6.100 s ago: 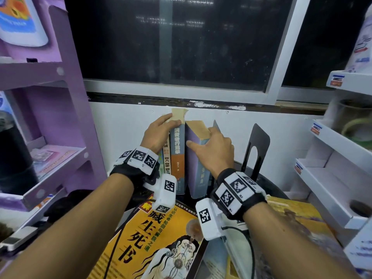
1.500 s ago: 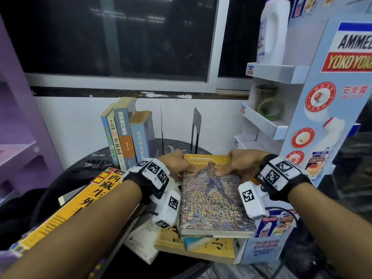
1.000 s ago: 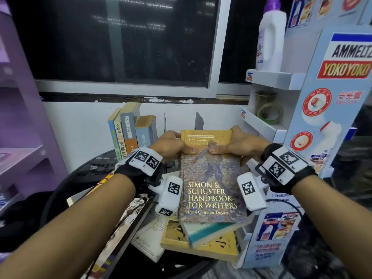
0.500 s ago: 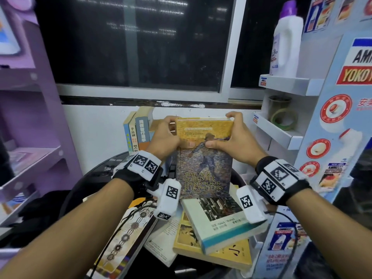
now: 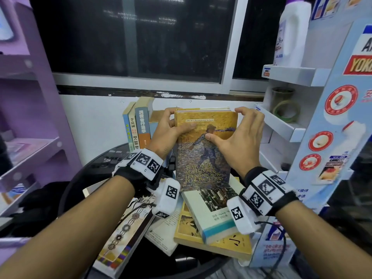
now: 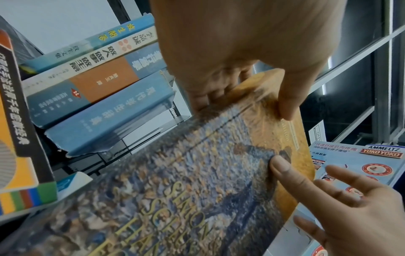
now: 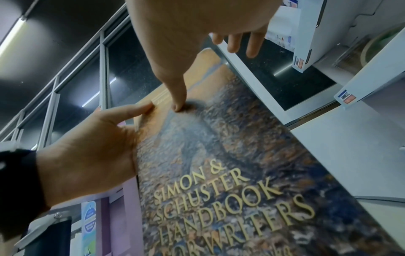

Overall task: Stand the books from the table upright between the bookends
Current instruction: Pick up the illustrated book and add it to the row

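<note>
Four books [image 5: 138, 125] stand upright at the left. Just right of them, the left hand [image 5: 168, 135] grips the raised "Simon & Schuster Handbook for Writers" [image 5: 203, 154]; the right hand [image 5: 239, 146], fingers spread, touches its cover and top corner beside the "Ammeltz Yoko Yoko" display [image 5: 340, 117].
</note>
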Available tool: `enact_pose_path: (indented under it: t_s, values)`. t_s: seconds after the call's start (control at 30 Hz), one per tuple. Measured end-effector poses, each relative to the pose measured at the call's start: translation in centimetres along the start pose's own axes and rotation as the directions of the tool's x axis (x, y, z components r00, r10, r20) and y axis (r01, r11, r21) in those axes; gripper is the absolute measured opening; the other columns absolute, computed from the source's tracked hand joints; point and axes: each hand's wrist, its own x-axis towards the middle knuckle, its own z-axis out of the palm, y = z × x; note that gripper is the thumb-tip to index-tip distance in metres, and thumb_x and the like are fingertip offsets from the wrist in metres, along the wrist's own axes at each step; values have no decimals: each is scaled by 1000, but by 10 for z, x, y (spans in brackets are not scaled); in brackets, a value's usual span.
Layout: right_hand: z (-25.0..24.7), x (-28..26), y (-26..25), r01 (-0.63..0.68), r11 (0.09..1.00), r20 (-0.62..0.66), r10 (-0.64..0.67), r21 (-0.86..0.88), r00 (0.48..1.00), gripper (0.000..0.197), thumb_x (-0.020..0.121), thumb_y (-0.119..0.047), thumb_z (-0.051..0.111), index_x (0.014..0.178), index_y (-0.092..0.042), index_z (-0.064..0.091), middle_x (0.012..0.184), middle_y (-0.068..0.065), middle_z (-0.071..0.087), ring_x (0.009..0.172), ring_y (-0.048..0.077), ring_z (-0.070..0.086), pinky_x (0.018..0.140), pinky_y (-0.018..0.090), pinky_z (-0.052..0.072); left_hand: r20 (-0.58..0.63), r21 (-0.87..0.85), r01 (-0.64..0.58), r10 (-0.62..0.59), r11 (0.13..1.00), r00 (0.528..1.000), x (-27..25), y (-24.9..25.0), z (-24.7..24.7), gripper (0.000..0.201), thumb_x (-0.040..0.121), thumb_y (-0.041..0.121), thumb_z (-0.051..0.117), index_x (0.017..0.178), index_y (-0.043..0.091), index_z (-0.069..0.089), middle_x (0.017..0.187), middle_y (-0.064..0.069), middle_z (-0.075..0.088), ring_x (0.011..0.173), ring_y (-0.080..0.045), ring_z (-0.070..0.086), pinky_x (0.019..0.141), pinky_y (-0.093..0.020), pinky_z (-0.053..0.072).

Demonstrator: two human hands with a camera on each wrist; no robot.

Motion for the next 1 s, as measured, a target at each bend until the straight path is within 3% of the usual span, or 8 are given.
enact_pose_path:
  t_s: [0.17, 0.3, 0.37, 0.47, 0.63, 0.73, 0.87, 1.0]
  values:
    - [5, -5, -4, 41, 999, 69, -41, 0, 997, 68, 71, -43, 81, 121, -12, 48, 120, 10, 40, 115, 24, 37, 99, 31, 33, -9, 19, -37, 38, 999, 999, -3, -1, -2, 40, 80, 11, 75, 113, 12, 54, 104, -14, 70, 84, -22, 71, 68, -32, 57]
    - [7, -6, -4, 47, 998, 135, -52, 43, 989, 64, 78, -38, 76, 128, -13, 44, 123, 9, 37, 120, 23, 36, 104, 31, 31, 18, -1, -61, 61, 998, 998, -8, 3, -8, 21, 85, 9, 68, 101, 14, 55, 84, 2, 68, 70, -6, 68, 59, -20, 52]
    - [7, -5, -4, 31, 996, 175, -46, 86, 983, 63, 80, -35, 75, 131, -14, 43, 125, 8, 37, 122, 23, 37, 107, 34, 34, 36, -6, -76, 76, 997, 996, -11, 4, -11, 18, 86, 14, 67, 100, 18, 58, 83, 7, 67, 71, -4, 65, 62, -21, 50]
    - [6, -1, -3, 7, 989, 248, -43, 147, 968, 63, 82, -29, 75, 134, -16, 43, 128, 6, 38, 122, 23, 43, 108, 38, 38, 79, -19, -64, 65, 998, 995, -14, 7, -18, 29, 77, 30, 67, 105, 24, 61, 93, 6, 67, 84, -14, 65, 71, -34, 53]
    - [0, 10, -2, -28, 973, 400, -68, 229, 914, 67, 83, -21, 75, 140, -15, 42, 136, 4, 42, 123, 18, 48, 106, 40, 42, 144, -43, -49, 55, 998, 988, -18, 14, -26, 39, 72, 40, 66, 106, 21, 63, 90, 6, 67, 82, -16, 64, 65, -32, 54]
    - [-5, 11, -3, -87, 956, 441, -47, 279, 896, 69, 80, -26, 77, 139, -22, 43, 138, 0, 45, 123, 15, 48, 105, 42, 43, 178, -42, -27, 34, 999, 983, -18, 16, -28, 37, 80, 31, 61, 114, 18, 60, 99, 1, 66, 88, -17, 65, 67, -36, 55]
    - [-12, 3, -14, -150, 933, 493, -32, 326, 870, 80, 72, -43, 80, 140, -28, 41, 139, -5, 44, 125, 12, 45, 105, 43, 44, 195, -43, -2, 11, 999, 981, -19, 19, -26, 30, 81, 30, 63, 110, 22, 60, 98, 1, 67, 89, -22, 66, 68, -38, 56]
    - [-13, -4, -28, -167, 934, 485, -7, 315, 875, 96, 65, -52, 82, 144, -23, 35, 142, -5, 42, 127, 9, 42, 105, 29, 37, 207, -36, 15, -7, 999, 978, -20, 22, -24, 35, 83, 28, 63, 118, 21, 62, 100, -1, 68, 86, -24, 68, 64, -34, 56]
